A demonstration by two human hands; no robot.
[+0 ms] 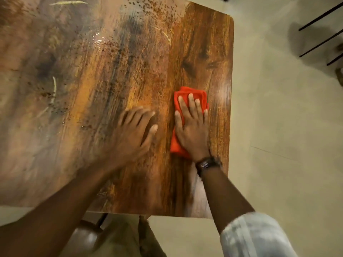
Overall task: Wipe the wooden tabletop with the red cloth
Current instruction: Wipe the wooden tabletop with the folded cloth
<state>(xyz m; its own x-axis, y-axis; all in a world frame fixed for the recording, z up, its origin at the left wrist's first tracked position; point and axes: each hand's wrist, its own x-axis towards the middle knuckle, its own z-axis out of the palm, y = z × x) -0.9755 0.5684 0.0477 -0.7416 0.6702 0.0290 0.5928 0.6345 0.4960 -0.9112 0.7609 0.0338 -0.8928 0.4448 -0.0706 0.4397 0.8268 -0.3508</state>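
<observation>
The right hand (192,127) presses flat, fingers straight, on the folded red cloth (178,145) near the wooden surface's (204,52) right edge, while the left hand (133,132) rests open beside it.

A person's right hand (193,127) presses flat on a folded red cloth (187,117) near the right edge of a droplet-speckled wooden tabletop (111,80), the left hand (135,130) spread flat just beside it.
</observation>
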